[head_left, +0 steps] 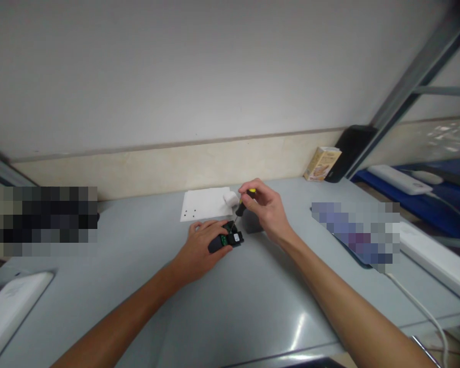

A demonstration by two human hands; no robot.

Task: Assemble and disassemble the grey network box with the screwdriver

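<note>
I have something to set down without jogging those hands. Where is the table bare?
Bare table: between the left forearm and right forearm, nearer than the device; left of the paper, beyond the left forearm; a smaller patch between right hand and blurred slab. Crowded: the middle, where the left hand holds the device, right hand the screwdriver, near the paper.

The left hand [204, 248] grips a black device [225, 240] on the grey table [249, 301]. The right hand [266, 208] holds a screwdriver [240, 210] angled down to it. White paper [206, 203] lies at the far side.
</note>
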